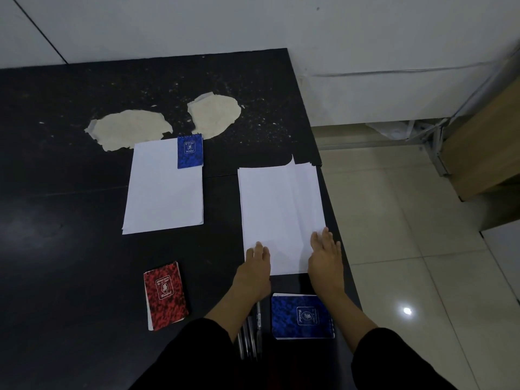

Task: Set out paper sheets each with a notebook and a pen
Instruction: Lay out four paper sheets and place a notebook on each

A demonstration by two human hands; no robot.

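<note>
On the black table (70,192) a white paper sheet (164,190) lies in the middle with a small blue notebook (190,151) on its far right corner. A stack of white sheets (281,209) sits at the table's right edge. My left hand (257,266) and my right hand (326,257) rest flat, fingers apart, on the stack's near corners. A red notebook (165,295) lies near left. A larger blue notebook (302,316) lies near me between my forearms. Several dark pens (254,330) lie beside it, partly hidden under my left forearm.
Two pale worn patches (132,129) (213,115) mark the far tabletop. The table's right edge (337,226) drops to a tiled floor (408,249). A wooden cabinet (484,153) stands at the right, a white wall (253,23) behind the table.
</note>
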